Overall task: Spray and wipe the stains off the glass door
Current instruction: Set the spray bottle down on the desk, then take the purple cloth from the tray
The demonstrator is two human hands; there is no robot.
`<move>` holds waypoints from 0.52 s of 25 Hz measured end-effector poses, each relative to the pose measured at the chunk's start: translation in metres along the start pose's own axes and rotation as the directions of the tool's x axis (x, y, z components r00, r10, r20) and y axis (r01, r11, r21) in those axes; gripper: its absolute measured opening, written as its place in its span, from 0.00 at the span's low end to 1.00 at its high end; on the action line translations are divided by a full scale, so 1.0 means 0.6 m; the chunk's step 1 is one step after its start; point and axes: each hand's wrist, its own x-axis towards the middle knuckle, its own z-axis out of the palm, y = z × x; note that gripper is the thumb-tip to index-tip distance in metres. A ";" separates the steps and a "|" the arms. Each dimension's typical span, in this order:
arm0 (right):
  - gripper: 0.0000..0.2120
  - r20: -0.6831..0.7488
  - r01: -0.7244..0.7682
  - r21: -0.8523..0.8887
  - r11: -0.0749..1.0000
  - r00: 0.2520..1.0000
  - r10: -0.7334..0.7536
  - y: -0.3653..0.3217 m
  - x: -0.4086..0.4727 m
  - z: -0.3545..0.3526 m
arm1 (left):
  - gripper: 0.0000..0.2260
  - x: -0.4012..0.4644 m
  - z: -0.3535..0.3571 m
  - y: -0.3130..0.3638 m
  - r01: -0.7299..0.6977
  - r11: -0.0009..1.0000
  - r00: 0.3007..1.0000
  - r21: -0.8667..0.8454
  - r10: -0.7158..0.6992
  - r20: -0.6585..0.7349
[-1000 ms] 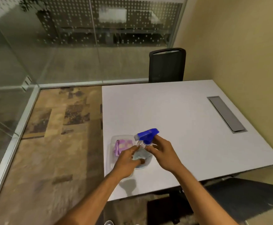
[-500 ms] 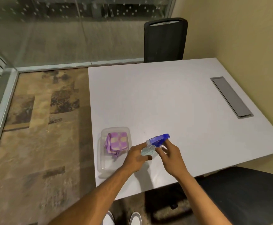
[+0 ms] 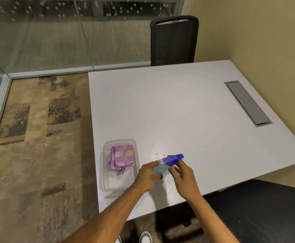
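A clear spray bottle point(image 3: 162, 168) with pale blue liquid and a blue trigger head stands on the white table point(image 3: 187, 109) near its front edge. My left hand point(image 3: 146, 175) wraps around the bottle's body. My right hand point(image 3: 182, 178) touches the bottle's neck under the blue head. A folded purple and cream cloth point(image 3: 121, 157) lies in a clear plastic tray point(image 3: 108, 185) just left of the bottle. Glass walls point(image 3: 55, 32) run along the back and far left of the room.
A black chair point(image 3: 174, 39) stands behind the table's far edge, another dark seat point(image 3: 259, 209) at the near right. A grey cable hatch point(image 3: 247, 103) sits in the table's right side. Patterned brown carpet point(image 3: 38, 155) covers the floor on the left. My shoes show at the bottom.
The camera has tilted down, so the table and hands sit lower and more central. The bottle has moved right, out of the tray onto the table, with both hands still on it.
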 end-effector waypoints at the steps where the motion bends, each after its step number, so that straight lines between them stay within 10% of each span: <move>1: 0.18 -0.003 -0.007 -0.007 1.000 1.000 0.007 -0.002 0.000 0.002 | 0.23 0.001 -0.001 0.002 0.003 1.000 1.000 0.006 -0.003 0.007; 9: 0.17 -0.156 -0.413 -0.065 0.909 0.903 0.399 0.002 -0.057 0.044 | 0.22 -0.058 -0.093 -0.013 0.153 0.981 0.979 0.119 -0.133 -0.157; 13: 0.08 0.026 -0.392 -0.065 0.918 0.919 0.394 -0.012 -0.087 0.111 | 0.19 -0.086 -0.175 -0.035 0.195 0.980 0.918 0.038 -0.169 -0.360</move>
